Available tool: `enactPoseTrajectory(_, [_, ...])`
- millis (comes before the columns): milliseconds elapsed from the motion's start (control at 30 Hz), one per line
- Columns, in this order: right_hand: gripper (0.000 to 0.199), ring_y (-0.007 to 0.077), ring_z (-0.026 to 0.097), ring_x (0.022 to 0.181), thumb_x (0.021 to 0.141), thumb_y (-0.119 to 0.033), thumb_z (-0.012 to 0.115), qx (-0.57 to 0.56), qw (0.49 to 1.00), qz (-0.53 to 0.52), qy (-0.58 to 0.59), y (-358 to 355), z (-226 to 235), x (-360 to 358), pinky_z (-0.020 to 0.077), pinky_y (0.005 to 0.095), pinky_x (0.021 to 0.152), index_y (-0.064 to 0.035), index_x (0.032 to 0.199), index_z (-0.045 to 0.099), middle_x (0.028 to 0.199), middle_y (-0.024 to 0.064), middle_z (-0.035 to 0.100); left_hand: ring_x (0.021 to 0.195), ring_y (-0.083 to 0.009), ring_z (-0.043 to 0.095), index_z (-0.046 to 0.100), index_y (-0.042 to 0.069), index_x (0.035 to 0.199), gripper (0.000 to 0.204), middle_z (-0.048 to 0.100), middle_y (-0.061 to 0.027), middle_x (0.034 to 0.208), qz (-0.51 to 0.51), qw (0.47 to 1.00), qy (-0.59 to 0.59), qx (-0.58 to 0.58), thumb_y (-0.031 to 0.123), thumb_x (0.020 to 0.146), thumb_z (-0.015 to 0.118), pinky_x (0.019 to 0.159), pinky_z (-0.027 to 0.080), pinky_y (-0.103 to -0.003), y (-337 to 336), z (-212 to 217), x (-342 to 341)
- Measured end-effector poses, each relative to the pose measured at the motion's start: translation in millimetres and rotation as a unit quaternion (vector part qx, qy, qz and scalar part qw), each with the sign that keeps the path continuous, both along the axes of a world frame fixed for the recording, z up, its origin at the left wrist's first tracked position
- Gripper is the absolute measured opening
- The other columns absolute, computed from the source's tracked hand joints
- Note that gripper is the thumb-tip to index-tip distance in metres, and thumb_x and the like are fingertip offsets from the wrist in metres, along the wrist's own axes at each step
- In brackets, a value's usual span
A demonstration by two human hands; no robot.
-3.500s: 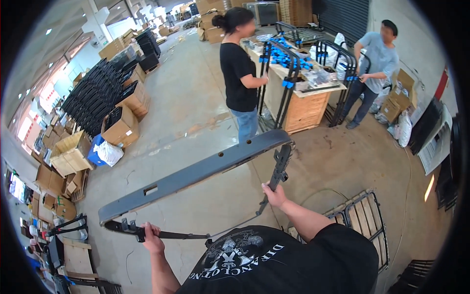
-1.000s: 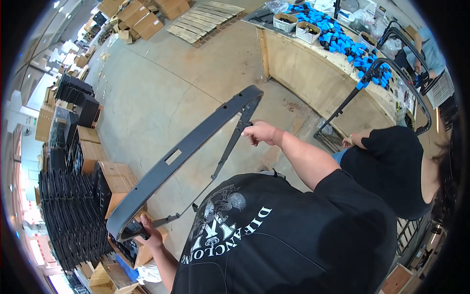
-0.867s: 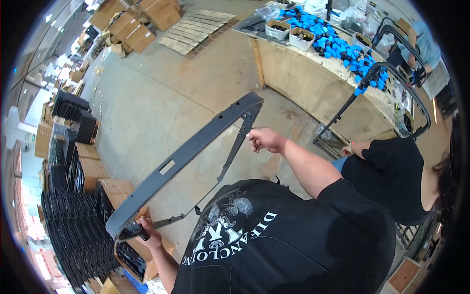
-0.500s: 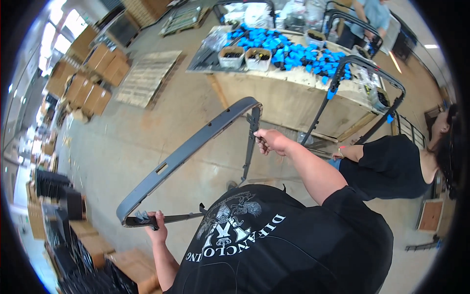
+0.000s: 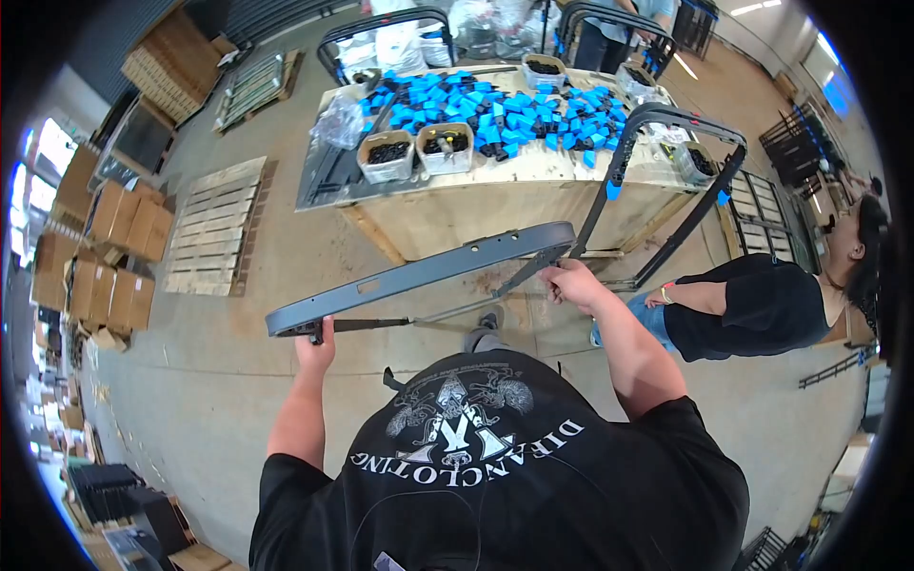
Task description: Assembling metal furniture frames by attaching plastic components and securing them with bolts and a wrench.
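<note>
A dark grey U-shaped metal frame (image 5: pixel 433 259) is held up in front of my body, its broad flat bar slanting up toward the right. My left hand (image 5: pixel 316 348) is closed on its left leg, close to the bend. Near the right bend, my right hand (image 5: pixel 571 284) has its fingers wrapped round the other leg. Both legs run down toward the floor, and a thin rod joins them low down by my foot. Ahead of the frame stands a wooden workbench (image 5: pixel 495 214) heaped with blue and black plastic pieces (image 5: pixel 505 112).
Tubs of small black parts (image 5: pixel 387 157) line the bench's near edge. A black tubular frame (image 5: pixel 681 118) with blue clips leans at its right corner. A person in black (image 5: pixel 762 306) is close on my right; another stands behind the bench. A pallet (image 5: pixel 217 228) and cartons (image 5: pixel 119 214) lie left.
My view has swung so that the bench is more central. The frame has turned closer to level, its left end rising, with both hands still holding it.
</note>
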State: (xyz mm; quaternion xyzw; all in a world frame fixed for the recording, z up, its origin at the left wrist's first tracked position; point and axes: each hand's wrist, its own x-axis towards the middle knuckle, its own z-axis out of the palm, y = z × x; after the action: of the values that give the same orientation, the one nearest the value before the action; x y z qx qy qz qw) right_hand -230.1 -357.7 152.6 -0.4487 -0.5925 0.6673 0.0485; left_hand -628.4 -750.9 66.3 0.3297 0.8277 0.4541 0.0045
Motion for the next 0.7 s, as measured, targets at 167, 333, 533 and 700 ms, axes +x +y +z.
enactPoseTrajectory(167, [0.024, 0.0155, 0.056, 0.054, 0.088, -0.023, 0.068, -0.005, 1.000, -0.025, -0.008, 62, -24, -22, 0.0456, 0.0316, 0.049, -0.0005, 0.084, 0.063, 0.066, 0.0064, 0.059, 0.090, -0.0140, 0.060, 0.066, 0.004, 0.098, 0.021, 0.066, -0.0041, 0.092, -0.023, 1.000, 0.001, -0.011, 0.024, 0.096, 0.071, 0.085, 0.049, -0.032, 97, -29, -52])
enactPoseTrajectory(333, [0.023, 0.0149, 0.057, 0.058, 0.090, -0.024, 0.067, -0.020, 0.999, -0.043, -0.013, 130, -56, -42, 0.0464, 0.0300, 0.053, -0.0020, 0.086, 0.060, 0.068, 0.0059, 0.060, 0.089, -0.0166, 0.063, 0.067, 0.002, 0.095, 0.031, 0.070, -0.0088, 0.093, -0.002, 0.993, -0.070, -0.090, 0.033, 0.095, 0.071, 0.087, 0.050, -0.034, 181, -14, -68])
enactPoseTrajectory(533, [0.021, 0.0128, 0.056, 0.058, 0.091, -0.023, 0.067, -0.029, 0.998, -0.050, -0.013, 183, -64, -49, 0.0459, 0.0279, 0.054, -0.0035, 0.087, 0.061, 0.069, 0.0045, 0.060, 0.082, -0.0171, 0.060, 0.065, 0.005, 0.091, 0.026, 0.064, -0.0058, 0.083, -0.029, 0.991, -0.054, -0.115, 0.029, 0.094, 0.073, 0.081, 0.050, -0.033, 219, 1, -67])
enactPoseTrajectory(700, [0.023, 0.0128, 0.057, 0.059, 0.089, -0.023, 0.070, -0.002, 0.998, -0.056, -0.020, 209, -62, -56, 0.0466, 0.0279, 0.055, -0.0017, 0.088, 0.062, 0.069, 0.0051, 0.061, 0.078, -0.0167, 0.060, 0.065, 0.006, 0.091, 0.024, 0.063, -0.0044, 0.080, -0.067, 0.984, -0.072, -0.148, 0.028, 0.094, 0.073, 0.077, 0.049, -0.033, 228, -12, -92])
